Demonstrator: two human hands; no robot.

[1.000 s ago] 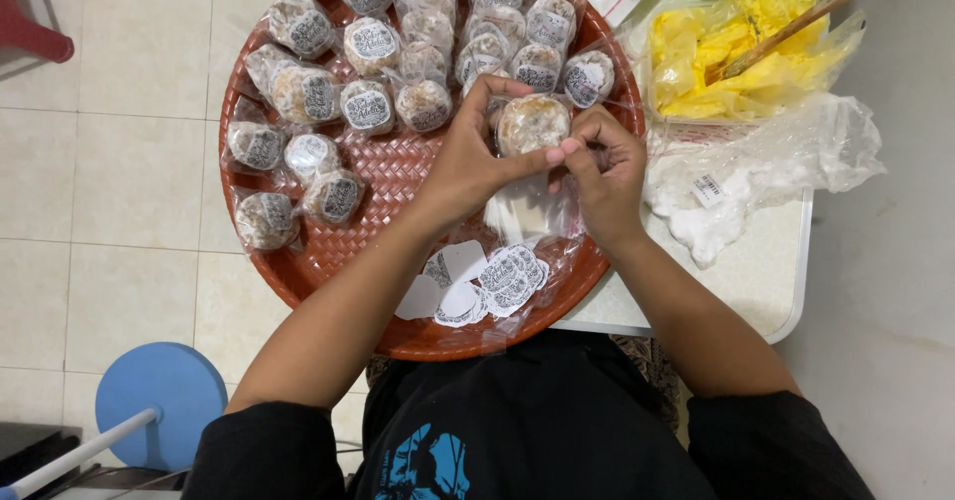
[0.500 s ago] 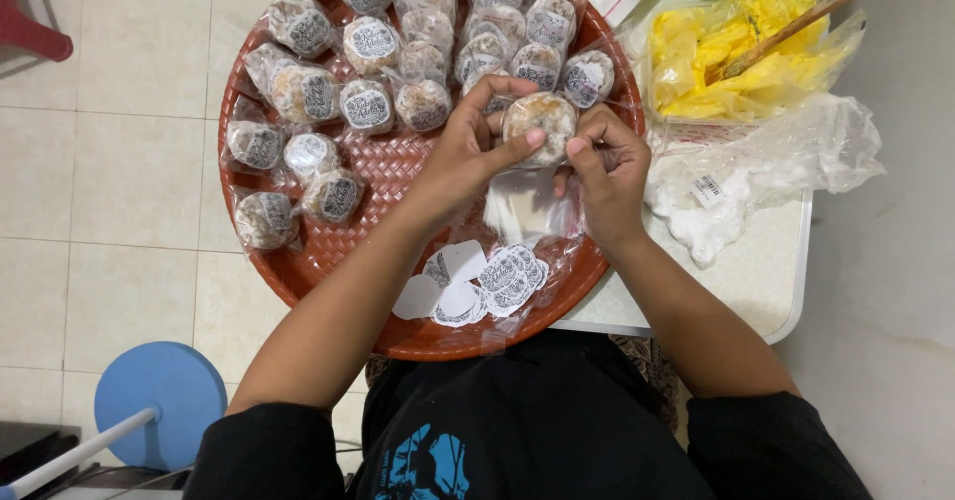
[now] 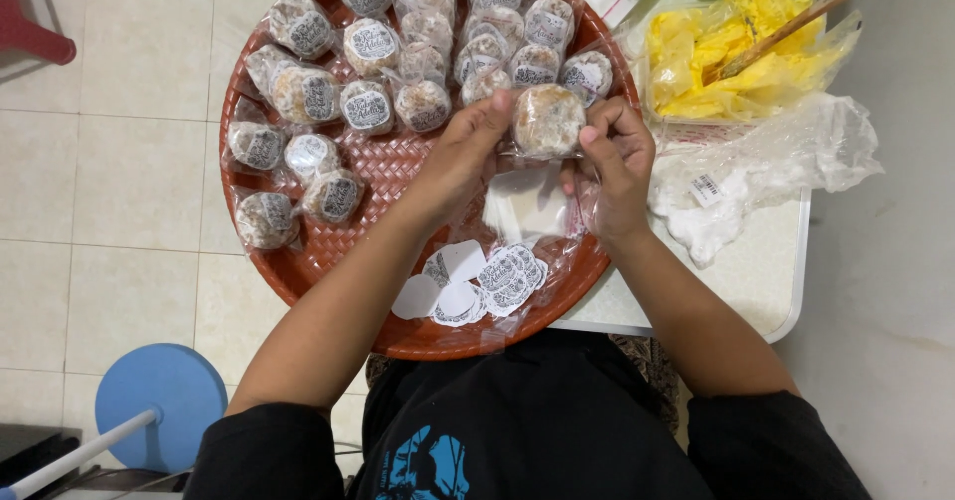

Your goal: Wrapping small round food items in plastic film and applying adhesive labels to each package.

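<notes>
A round brownish cake (image 3: 547, 119) in a clear plastic wrapper is held between both hands above a round red woven tray (image 3: 328, 271). My left hand (image 3: 468, 152) grips its left side, and my right hand (image 3: 617, 157) pinches its right edge. Several wrapped cakes (image 3: 368, 102) with round printed labels lie across the tray's far and left parts. A small heap of round white stickers (image 3: 477, 281) lies on the tray's near part. Clear empty bags (image 3: 527, 206) sit under my hands.
The tray rests partly on a white table (image 3: 756, 281). On the table are a clear bag of yellow food with a wooden stick (image 3: 756, 52) and crumpled plastic (image 3: 786, 152). A blue stool (image 3: 159, 400) stands on the tiled floor at lower left.
Both hands turned the wrapped cake slightly and lifted it a little farther up the tray. The fingers of my right hand shifted along its right edge.
</notes>
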